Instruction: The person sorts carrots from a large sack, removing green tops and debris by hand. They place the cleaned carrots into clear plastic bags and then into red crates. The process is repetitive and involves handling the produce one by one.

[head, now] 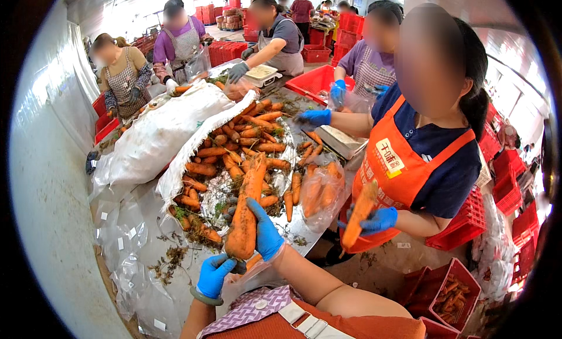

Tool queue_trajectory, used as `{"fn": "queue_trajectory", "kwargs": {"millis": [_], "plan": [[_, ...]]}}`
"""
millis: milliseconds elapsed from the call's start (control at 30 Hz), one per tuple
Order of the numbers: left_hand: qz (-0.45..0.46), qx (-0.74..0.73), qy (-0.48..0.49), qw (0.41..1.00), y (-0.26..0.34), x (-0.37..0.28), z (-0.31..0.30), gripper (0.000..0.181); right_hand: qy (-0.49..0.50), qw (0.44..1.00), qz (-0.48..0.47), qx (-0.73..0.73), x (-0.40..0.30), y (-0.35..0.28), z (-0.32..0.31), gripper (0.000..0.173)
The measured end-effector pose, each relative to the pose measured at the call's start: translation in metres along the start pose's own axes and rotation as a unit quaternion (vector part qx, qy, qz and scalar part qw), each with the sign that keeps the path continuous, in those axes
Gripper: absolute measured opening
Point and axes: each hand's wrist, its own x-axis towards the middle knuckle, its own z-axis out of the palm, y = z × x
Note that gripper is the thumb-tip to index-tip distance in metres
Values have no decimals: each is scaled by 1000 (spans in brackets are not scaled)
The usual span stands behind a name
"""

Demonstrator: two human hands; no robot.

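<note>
A large carrot (246,216) is held tilted in front of me, over the metal table (184,290). My right hand (264,231), in a blue glove, grips its side. At its thick lower end is my left hand (215,273), also blue-gloved, with the thumb and fingers at the carrot's tip; a green bangle circles that wrist. Just beyond lies a heap of carrots (250,137) with leafy scraps, spilling from an opened white woven sack (193,150). Right of the heap rests a clear plastic bag of carrots (322,192).
Empty-looking clear bags (131,251) lie at the left. A full white sack (162,128) stands behind them. A co-worker in an orange apron (386,163) holds a carrot (361,214) close on the right, beside scales (340,140). Red crates (465,290) stand lower right.
</note>
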Motion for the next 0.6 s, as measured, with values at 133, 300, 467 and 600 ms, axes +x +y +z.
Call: {"fn": "queue_trajectory", "kwargs": {"millis": [133, 300, 467, 600], "plan": [[-21, -79, 6, 997, -6, -5, -7, 24, -39, 999, 8, 1, 5, 10, 2, 47], [-37, -253, -27, 966, -22, -8, -14, 22, -84, 995, 35, 33, 9, 17, 10, 49], [-41, -347, -58, 935, -33, -7, -16, 21, -125, 984, 61, 111, 14, 25, 12, 50], [-31, -333, -64, 940, -34, -7, -17, 19, -149, 973, 87, 151, 24, 32, 3, 46]]}}
